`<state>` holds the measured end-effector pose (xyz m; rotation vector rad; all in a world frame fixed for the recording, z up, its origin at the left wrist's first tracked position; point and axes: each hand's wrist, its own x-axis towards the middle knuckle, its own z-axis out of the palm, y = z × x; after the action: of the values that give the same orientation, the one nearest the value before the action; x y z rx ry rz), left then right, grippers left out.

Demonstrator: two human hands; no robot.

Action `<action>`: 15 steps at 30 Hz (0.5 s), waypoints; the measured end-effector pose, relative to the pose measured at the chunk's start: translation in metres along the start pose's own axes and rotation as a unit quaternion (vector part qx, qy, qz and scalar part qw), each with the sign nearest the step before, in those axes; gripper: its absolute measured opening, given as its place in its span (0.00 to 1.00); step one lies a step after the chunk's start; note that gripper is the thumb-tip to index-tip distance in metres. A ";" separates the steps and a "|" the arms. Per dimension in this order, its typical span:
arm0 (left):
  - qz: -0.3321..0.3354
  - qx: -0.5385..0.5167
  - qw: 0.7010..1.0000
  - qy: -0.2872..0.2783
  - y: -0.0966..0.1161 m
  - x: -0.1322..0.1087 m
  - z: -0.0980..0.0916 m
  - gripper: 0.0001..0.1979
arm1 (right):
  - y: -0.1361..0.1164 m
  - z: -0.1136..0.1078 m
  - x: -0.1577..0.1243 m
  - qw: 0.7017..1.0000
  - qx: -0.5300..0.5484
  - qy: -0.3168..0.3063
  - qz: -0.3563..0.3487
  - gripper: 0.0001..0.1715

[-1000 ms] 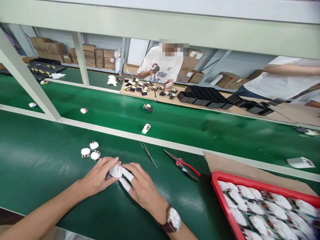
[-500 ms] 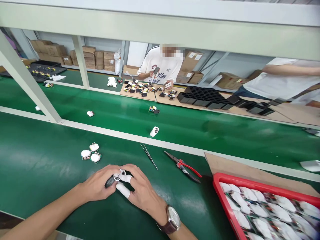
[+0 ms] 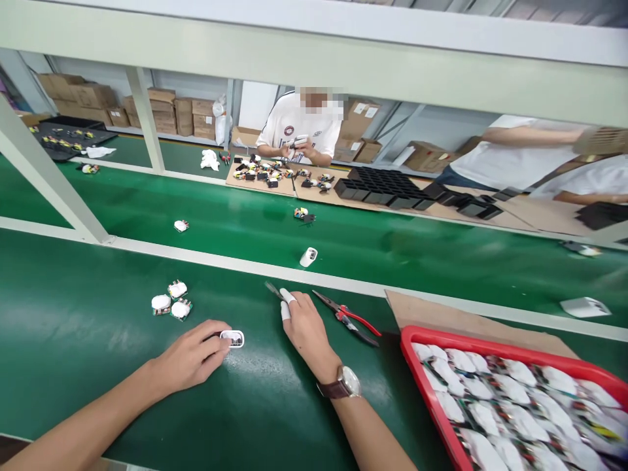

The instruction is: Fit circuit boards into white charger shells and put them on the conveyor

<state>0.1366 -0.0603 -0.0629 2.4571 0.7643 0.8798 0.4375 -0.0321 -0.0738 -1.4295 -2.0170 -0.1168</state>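
My left hand (image 3: 196, 356) is closed around a small oval housing (image 3: 237, 338) with a white rim; its open end faces right, and the fingers hide the rest of it. My right hand (image 3: 307, 330), in white finger cots and with a watch on the wrist, pinches metal tweezers (image 3: 271, 288), whose far part is covered by the fingers. Just right of that hand lie long-nose pliers (image 3: 346, 315) with red and black handles. Three small circuit boards (image 3: 170, 303) with white tops are grouped beyond my left hand.
A red tray (image 3: 417, 386) full of white-topped boards stands at the right on cardboard. Beyond the pale rail (image 3: 245, 263), a green belt (image 3: 235, 222) carries a white housing (image 3: 309, 256) and scattered boards. Across it, a person (image 3: 300, 131) handles a part near black boxes (image 3: 387, 188).
My right hand has left the housing and moved up and right to the tweezers, closing on them. My left hand keeps the housing. The view has shifted slightly.
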 end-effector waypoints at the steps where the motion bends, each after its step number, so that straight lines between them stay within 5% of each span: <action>1: -0.012 -0.016 1.000 -0.005 -0.001 -0.002 0.001 0.11 | -0.005 -0.003 0.000 1.000 0.024 -0.006 -0.008 0.17; 5: -0.118 -0.085 0.989 -0.010 -0.004 -0.007 0.003 0.16 | -0.046 -0.023 -0.006 0.985 0.146 -0.063 -0.072 0.17; 8: -0.203 -0.125 0.971 -0.016 -0.003 -0.007 0.002 0.18 | -0.066 -0.038 -0.014 0.982 0.106 -0.095 -0.126 0.18; 15: -0.209 -0.168 0.963 -0.005 -0.005 -0.007 0.003 0.18 | -0.063 -0.040 -0.021 0.984 0.037 -0.097 -0.142 0.16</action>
<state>0.1325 -0.0620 -0.0712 1.9073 0.9910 0.7608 0.4048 -0.0916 -0.0356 -1.1383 -2.3523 -0.0251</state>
